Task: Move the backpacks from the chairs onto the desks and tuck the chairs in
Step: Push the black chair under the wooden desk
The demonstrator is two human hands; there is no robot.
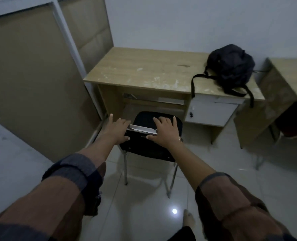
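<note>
A black chair (144, 148) with metal legs stands on the tiled floor in front of a wooden desk (140, 70), its seat partly under the desk's opening. My left hand (117, 130) and my right hand (163, 131) both rest on the top of the chair's backrest, fingers spread over it and thumbs behind. A dark backpack (231, 66) lies on the right end of the desk top, its straps hanging over the front edge.
A white drawer unit (212, 112) hangs under the desk's right side. A second wooden desk (288, 77) stands at the right with something dark and red beneath it. Tall beige panels (31, 80) in a white frame lean at the left. My bare foot (189, 220) is on the floor.
</note>
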